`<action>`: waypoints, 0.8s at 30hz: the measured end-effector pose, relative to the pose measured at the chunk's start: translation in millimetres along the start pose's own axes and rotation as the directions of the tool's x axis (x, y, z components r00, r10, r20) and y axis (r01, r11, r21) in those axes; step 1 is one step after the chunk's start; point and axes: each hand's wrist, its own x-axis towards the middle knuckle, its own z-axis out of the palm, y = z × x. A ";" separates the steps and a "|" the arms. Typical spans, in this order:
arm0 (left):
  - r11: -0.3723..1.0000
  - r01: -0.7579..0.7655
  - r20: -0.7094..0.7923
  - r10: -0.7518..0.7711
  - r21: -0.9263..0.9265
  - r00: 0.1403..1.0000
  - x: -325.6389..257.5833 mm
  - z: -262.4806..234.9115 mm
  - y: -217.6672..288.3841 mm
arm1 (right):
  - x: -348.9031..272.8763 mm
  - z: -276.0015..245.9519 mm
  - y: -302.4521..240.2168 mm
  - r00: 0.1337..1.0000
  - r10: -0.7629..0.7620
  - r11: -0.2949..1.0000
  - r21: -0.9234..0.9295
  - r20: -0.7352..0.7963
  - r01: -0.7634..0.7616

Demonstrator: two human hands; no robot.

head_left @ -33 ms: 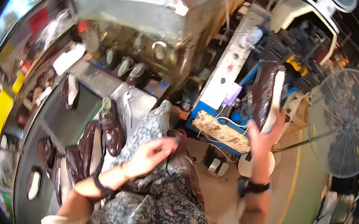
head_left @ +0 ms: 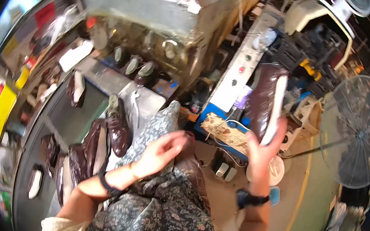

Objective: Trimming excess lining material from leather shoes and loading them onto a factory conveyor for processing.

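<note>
My right hand [head_left: 263,147] grips a glossy dark-brown shoe [head_left: 263,104] by its lower end. The shoe is held lengthwise, and its pale sole edge runs along the right side. Over my lap, my left hand [head_left: 158,154] holds nothing, its fingers loosely bent and the thumb apart. Left of it, a brown shoe [head_left: 117,133] with a grey-green last inside lies on a dark belt. More brown pieces, such as a shoe upper [head_left: 77,162], lie close together there. Another shoe [head_left: 76,89] with a pale side rests farther up the belt.
A large metal housing [head_left: 138,5] stands ahead, with several lasted shoes [head_left: 145,72] at its base. A machine with a white button panel [head_left: 235,78] is beyond my right hand. To the right stands a round mesh fan [head_left: 358,133]. The dark belt [head_left: 31,143] borders my left.
My right hand and the shoe have shifted left and the shoe now stands more squarely in view. My left hand has risen slightly, and its fingers look more spread. The view has shifted a little.
</note>
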 end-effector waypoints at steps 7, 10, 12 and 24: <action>0.957 0.057 -0.191 -0.115 -0.283 0.975 15.6 -49.3 24.1 | -85.2 59.4 -103.9 0.751 -0.150 0.747 0.572 0.643 -0.340; 0.862 0.138 -0.067 -0.121 0.487 0.990 -10.7 -59.4 32.0 | -67.3 68.9 -80.7 0.267 -0.096 0.008 0.269 0.959 -0.963; 0.598 0.048 0.171 -0.304 0.800 0.937 -19.2 -41.7 46.5 | -80.8 75.5 -63.9 0.102 -0.236 0.313 0.175 0.966 -0.934; 0.542 0.395 -0.645 0.417 0.742 0.640 21.4 -201.7 -73.8 | -57.9 192.9 -50.9 0.663 0.428 0.335 0.573 0.614 -0.748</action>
